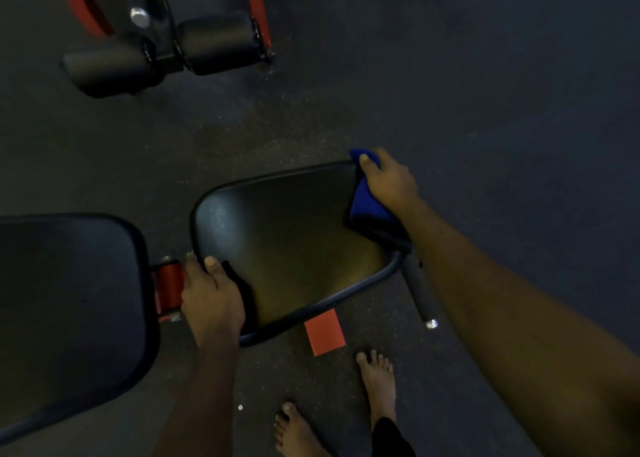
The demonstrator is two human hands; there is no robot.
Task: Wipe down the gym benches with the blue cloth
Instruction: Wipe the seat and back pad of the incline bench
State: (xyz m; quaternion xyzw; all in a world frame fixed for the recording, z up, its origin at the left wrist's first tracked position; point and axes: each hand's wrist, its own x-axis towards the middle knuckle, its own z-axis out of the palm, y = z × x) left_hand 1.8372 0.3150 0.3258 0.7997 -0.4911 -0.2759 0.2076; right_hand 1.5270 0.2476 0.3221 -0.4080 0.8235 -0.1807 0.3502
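Observation:
A black padded bench seat [291, 235] lies in the middle of the head view. My right hand [389, 179] grips the blue cloth [367, 204] against the seat's far right edge, thumb over the top corner. My left hand [211, 297] holds the seat's near left corner, thumb on the pad and fingers curled round the rim. A second, larger black pad [69, 301] of the same bench lies to the left, joined by a red bracket [169, 287].
Another machine with black foam rollers [214, 41] and red frame stands at the top left. A black handle bar [419, 290] sticks out under the seat's right end. A red patch [325, 332] and my bare feet [377, 384] are on the dark rubber floor.

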